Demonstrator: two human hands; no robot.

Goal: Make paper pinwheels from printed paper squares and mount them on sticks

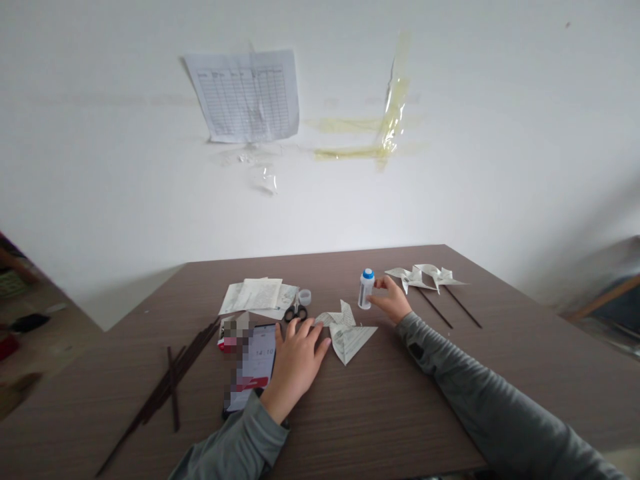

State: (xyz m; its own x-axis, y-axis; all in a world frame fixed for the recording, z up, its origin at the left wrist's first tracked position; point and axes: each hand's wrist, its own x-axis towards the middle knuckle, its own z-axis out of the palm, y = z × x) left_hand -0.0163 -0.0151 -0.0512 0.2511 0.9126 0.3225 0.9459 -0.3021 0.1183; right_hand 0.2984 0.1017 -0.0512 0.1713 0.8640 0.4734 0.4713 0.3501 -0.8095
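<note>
My left hand (299,357) lies palm down with its fingers spread, beside a phone (263,363). Its fingertips are at the left edge of a folded paper pinwheel (345,333), printed with text. My right hand (393,300) has thumb and fingers closed at the right side of a white glue bottle (365,293) with a blue cap. The bottle stands upright on the table, behind the pinwheel. Black-handled scissors (296,312) and a small clear round cap (304,297) lie just beyond my left fingers.
Printed paper sheets (257,295) are stacked at the back left. Several dark thin sticks (173,380) lie crossed at left, near a small red-and-white item (230,340). Two paper pinwheels on sticks (425,275) lie back right. The brown table (390,413) meets a white wall (475,167).
</note>
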